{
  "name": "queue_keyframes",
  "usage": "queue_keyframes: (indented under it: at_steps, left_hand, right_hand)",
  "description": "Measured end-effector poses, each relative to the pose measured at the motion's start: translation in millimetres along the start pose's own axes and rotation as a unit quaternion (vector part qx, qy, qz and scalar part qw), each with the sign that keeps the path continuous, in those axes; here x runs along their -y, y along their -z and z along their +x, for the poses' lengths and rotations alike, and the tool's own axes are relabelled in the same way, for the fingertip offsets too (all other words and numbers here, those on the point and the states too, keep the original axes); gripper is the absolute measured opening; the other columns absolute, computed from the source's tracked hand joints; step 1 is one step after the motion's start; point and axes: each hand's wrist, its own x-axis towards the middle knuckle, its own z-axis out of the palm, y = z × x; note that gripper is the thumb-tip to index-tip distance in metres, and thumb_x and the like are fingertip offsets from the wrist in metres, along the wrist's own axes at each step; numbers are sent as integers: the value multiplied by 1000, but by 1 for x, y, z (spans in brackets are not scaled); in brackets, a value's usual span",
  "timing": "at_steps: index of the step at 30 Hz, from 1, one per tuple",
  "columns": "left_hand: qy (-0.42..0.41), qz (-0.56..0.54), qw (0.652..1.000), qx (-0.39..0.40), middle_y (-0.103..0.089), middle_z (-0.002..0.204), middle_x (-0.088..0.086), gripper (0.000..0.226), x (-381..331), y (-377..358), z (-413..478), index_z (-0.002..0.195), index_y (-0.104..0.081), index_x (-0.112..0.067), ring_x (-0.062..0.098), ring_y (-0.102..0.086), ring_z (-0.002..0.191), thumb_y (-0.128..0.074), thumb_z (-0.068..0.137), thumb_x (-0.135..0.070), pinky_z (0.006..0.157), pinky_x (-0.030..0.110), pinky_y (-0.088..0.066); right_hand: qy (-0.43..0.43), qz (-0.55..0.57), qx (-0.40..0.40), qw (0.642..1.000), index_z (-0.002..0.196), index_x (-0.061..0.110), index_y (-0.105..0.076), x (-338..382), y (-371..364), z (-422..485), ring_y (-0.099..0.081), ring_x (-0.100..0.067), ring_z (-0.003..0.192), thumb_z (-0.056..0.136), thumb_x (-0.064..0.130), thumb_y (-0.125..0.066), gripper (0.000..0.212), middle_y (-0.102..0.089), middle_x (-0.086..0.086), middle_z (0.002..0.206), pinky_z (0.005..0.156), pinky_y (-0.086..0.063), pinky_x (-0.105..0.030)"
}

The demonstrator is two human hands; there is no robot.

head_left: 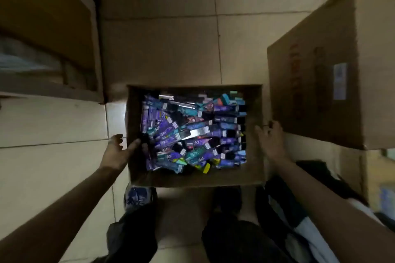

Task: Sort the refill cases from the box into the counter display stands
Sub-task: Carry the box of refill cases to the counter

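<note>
Refill cases [192, 132] fill the open cardboard box [192, 179] that sits on the tiled floor [166, 49] just in front of our feet. Our left hand [116, 151] grips the box's left wall, thumb hooked over the rim and fingers curled outside. Our right hand [271, 141] closes on the right wall in the same way, though blur softens the detail.

We see several risks here. The box is loaded nearly to the brim, and we hold it only by its thin side walls. If we lift it, the walls could bow or the bottom sag, and any tilt would send loose cases sliding over the edge. The big carton [320, 83] stands right beside our right hand, so a swing that way could knock our knuckles or jar the load. The display stands are not in view, so we judge that no sorting has begun.

The cases are long, slim packets lying flat in a jumble. Most run their length left to right or on a diagonal, while a few at the left edge point away from us. They share no common heading.
</note>
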Motion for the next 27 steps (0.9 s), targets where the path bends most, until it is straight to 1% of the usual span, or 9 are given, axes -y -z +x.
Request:
queue_keyframes:
  at_steps: [2,5,8,10,12,16,20,23,27]
  left_hand:
    - [3,-42,999,9,-54,126,21,50,8,-12,14,130,-43,-3,33,-55,110,-61,89,-25,95,44,-46]
    - [-11,-48,999,-19,-59,119,25,35,18,-27,29,125,-48,-1,39,-57,108,-50,96,-21,93,49,-46]
    - [-35,18,997,-66,-61,113,28,33,19,-30,29,121,-52,1,41,-57,103,-42,99,-22,85,44,-46]
    - [-41,17,996,-73,-62,110,29,33,17,-27,25,117,-55,3,40,-58,100,-43,99,-21,82,40,-44]
    - [-45,18,996,-79,-62,108,29,32,13,-19,14,114,-57,4,41,-59,101,-44,99,-21,83,42,-45]
    - [-57,25,994,-88,-63,106,30,31,-10,22,-40,110,-58,6,41,-60,100,-46,98,-20,85,45,-45]
    - [-69,3,994,-90,-66,100,25,29,-61,75,-128,103,-61,2,31,-60,93,-47,98,-22,81,42,-46]
    - [-93,3,989,-117,-67,94,23,28,-106,116,-203,97,-62,-1,36,-62,94,-48,98,-25,79,42,-45]
    - [-110,-8,986,-126,-68,97,23,31,-168,168,-301,102,-62,-4,38,-62,96,-46,98,-29,82,47,-49]
  right_hand:
    - [-31,29,6,999,130,21,-41,-16,-10,10,-53,-23,111,94,32,-53,39,-53,-4,126,97,-45,-49]
    - [-31,16,5,999,125,21,-49,-39,-20,16,-56,-21,102,98,31,-46,29,-58,-3,114,91,-46,-42]
    - [-11,26,-15,999,120,17,-54,-43,-24,12,-58,-20,95,100,27,-41,26,-60,-4,108,86,-48,-38]
    - [9,28,-19,999,111,16,-56,-38,-20,6,-59,-13,86,100,23,-40,20,-61,-3,101,76,-47,-29]
    - [30,24,-23,999,108,12,-57,-29,-10,-8,-56,-7,79,100,21,-40,21,-60,-1,94,66,-42,-21]
    - [27,34,-10,999,112,6,-58,1,33,-63,-62,-22,86,100,20,-41,26,-64,-10,97,74,-49,-35]
    - [59,43,-32,997,100,10,-60,56,98,-142,-62,-18,83,99,20,-44,19,-65,-7,92,73,-48,-31]
    - [60,57,-44,996,96,13,-59,100,153,-205,-63,-16,85,99,24,-45,18,-66,-2,90,75,-50,-34]
    - [70,65,-50,994,97,13,-60,159,226,-286,-65,-14,83,98,29,-45,22,-67,-3,89,75,-52,-36]
